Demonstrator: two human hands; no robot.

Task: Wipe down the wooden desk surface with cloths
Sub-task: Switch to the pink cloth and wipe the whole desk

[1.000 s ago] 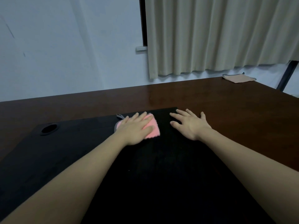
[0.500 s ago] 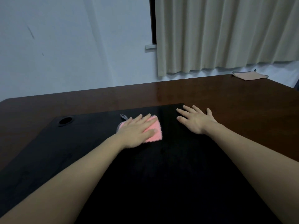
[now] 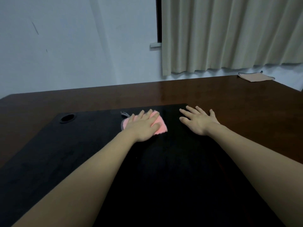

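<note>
pink cloth (image 3: 159, 126) under flat left hand (image 3: 144, 126), beside right hand (image 3: 199, 122)

Wooden desk (image 3: 213, 95), dark brown, carries a black mat (image 3: 164, 169). Pink cloth (image 3: 161, 126) on mat; a beige cloth (image 3: 255, 77), apparently folded, at far right corner.

The left hand (image 3: 144, 125) lies flat over the pink cloth (image 3: 159, 126), hiding most of it; only its right side and a grey-edged corner show. Both forearms run out of the picture at the bottom edge. The curtain (image 3: 229, 35) is cut off at the top and right. In the dim light the black mat (image 3: 49, 161) shows almost no detail. The far cloth (image 3: 255, 77) is too small to tell its weave.
</note>
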